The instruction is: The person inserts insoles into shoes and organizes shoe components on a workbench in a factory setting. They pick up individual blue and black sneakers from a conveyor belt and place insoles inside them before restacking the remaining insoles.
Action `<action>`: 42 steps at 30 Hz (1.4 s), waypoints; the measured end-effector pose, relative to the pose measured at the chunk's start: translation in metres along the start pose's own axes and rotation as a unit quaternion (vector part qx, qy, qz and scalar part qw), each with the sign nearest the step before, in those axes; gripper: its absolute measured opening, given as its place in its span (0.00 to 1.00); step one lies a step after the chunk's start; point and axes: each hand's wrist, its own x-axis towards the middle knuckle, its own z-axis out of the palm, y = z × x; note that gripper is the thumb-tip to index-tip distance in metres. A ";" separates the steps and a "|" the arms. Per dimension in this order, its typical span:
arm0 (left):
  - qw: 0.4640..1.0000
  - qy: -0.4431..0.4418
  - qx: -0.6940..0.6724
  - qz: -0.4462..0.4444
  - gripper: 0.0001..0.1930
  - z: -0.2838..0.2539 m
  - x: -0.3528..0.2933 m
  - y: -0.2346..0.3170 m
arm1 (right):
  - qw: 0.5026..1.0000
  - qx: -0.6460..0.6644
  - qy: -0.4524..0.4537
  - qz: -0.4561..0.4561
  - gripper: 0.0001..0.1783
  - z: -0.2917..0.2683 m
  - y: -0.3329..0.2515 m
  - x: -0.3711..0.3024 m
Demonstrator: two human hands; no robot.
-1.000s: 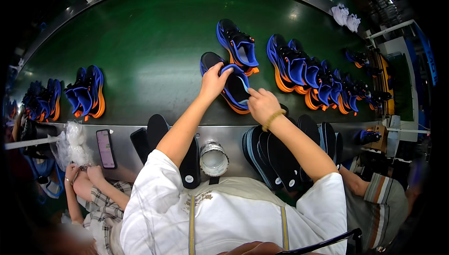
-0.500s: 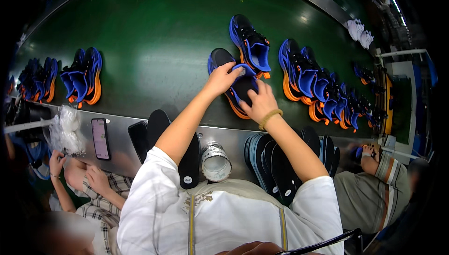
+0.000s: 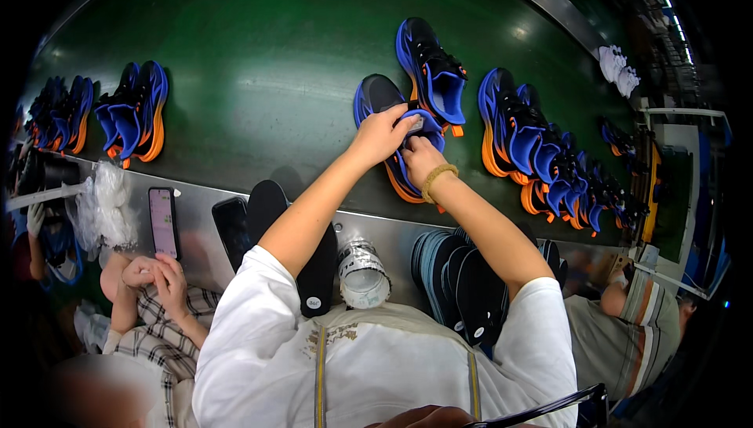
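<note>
A black and blue sneaker with an orange sole [image 3: 380, 92] lies on the green surface before me, its toe pointing away. My left hand [image 3: 380, 136] is closed on its tongue, thumb and fingers pinching near a pale label. My right hand [image 3: 423, 163], a yellowish band at its wrist, reaches into the shoe's opening. Its fingertips are hidden inside, and so is any insole there. Just beyond, to the right, stands a matching sneaker [image 3: 427, 63] with nothing gripping it.
Rows of similar sneakers stand right [image 3: 502, 122] and left [image 3: 145, 110]. On the metal ledge lie black insoles [image 3: 317, 271], stacked insoles [image 3: 443, 271], a tape roll [image 3: 363, 275], a dark phone [image 3: 230, 220], a lit phone [image 3: 164, 216] and clear plastic [image 3: 114, 204]. People sit on both sides.
My right hand has gone deeper into the shoe, and the black insole seen under it is now out of sight. My left hand keeps hold of the tongue.
</note>
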 end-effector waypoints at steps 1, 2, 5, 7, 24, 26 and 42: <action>1.000 -0.003 -0.008 0.001 0.18 0.000 0.000 -0.004 | 1.000 0.001 -0.013 0.021 0.11 0.001 0.001 0.002; 1.000 -0.007 -0.017 0.003 0.18 0.002 0.000 -0.007 | 0.999 0.002 -0.027 0.042 0.11 0.001 0.003 0.002; 0.997 0.054 0.025 0.055 0.18 0.002 -0.005 -0.012 | 0.995 -0.015 -0.077 0.061 0.11 -0.017 -0.013 0.004; 0.999 0.000 0.040 0.021 0.17 0.001 -0.007 0.003 | 0.991 -0.035 -0.109 0.076 0.12 -0.018 -0.008 0.000; 0.994 0.064 0.030 0.077 0.16 0.027 -0.011 0.014 | 0.898 -0.177 -0.398 0.057 0.32 -0.028 -0.008 0.036; 0.991 0.105 0.024 0.084 0.17 0.033 -0.014 0.011 | 0.913 -0.128 -0.385 0.038 0.31 -0.010 0.005 0.030; 0.930 0.210 0.157 0.259 0.16 0.051 -0.025 -0.004 | 0.954 -0.144 -0.258 0.039 0.21 0.034 0.003 0.038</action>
